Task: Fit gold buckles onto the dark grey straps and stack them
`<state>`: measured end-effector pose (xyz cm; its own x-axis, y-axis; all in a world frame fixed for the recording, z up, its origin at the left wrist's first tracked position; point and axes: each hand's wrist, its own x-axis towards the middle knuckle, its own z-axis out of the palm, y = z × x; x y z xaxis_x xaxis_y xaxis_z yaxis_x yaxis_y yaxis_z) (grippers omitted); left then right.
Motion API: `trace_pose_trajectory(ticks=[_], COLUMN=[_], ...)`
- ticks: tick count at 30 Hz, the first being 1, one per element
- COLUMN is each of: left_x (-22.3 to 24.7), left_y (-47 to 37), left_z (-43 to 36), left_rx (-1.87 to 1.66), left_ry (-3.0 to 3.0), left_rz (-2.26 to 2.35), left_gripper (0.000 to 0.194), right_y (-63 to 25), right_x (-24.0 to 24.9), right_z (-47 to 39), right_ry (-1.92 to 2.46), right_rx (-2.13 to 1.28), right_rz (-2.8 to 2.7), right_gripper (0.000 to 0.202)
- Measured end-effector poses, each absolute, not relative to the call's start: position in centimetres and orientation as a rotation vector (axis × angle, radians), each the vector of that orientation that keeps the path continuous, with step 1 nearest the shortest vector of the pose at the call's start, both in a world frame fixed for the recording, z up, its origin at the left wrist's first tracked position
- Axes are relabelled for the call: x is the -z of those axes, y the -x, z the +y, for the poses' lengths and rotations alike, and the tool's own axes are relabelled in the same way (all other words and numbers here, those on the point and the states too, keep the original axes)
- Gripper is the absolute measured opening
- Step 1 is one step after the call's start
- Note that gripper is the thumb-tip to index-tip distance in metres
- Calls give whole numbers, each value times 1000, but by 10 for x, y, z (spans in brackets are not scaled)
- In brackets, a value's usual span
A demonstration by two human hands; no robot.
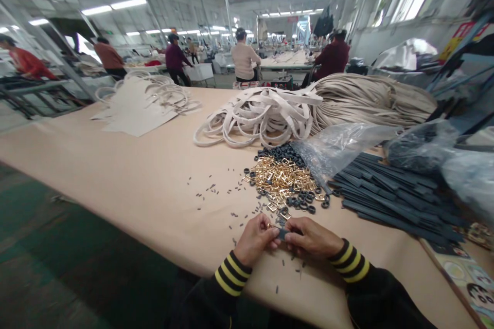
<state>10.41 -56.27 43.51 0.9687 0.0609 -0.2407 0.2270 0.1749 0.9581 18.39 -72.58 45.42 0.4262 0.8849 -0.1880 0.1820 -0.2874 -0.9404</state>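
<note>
Dark strip (283, 234) is held in closed grips of left hand (254, 239) and right hand (314, 237), gold buckle (269, 225) apparently being fitted, careful alignment needed.

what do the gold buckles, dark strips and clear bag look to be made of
Gold buckles: probably polished metal, going by their bright glints. Dark strips: perhaps leather or a synthetic, given their smooth, fairly matte look. Clear bag: likely thin glossy plastic, see-through and crinkled.
</note>
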Motion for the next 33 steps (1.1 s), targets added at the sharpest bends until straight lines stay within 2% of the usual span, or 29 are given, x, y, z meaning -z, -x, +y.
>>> trace_pose_trajectory(ticks=[5,10,12,15,20,24,28,33], left_x=[-440,-437,-435,-434,-438,-437,-434,-434], left_y=[-105,-105,-105,-105,-106,-107,-107,-105], left_z=[-559,-565,-567,-568,-566,-566,-565,-574], left_rx=[328,259,231,206,195,194,173,113], left_ry=[-1393,-1421,-1427,-1436,-1431,-1411,-1375,-1284], left_rz=[206,221,245,271,292,336,344,316], left_gripper=[31,28,27,25,24,25,27,29], right_y=[-187,-208,-213,-213,-212,-209,-183,-150], right_x=[-459,-466,-468,-466,-462,-467,-471,-456], right_z=[-724,-723,-719,-709,-707,-727,-743,-736], right_ry=[1871,2163,2241,2367,2457,2326,2006,1885], right_rx=[-841,-280,-171,-202,-177,-125,-343,-433], right_rz=[-1085,-1122,-1209,-1350,-1263,-934,-633,-502], right_gripper=[14,12,16,21,10,8,27,22])
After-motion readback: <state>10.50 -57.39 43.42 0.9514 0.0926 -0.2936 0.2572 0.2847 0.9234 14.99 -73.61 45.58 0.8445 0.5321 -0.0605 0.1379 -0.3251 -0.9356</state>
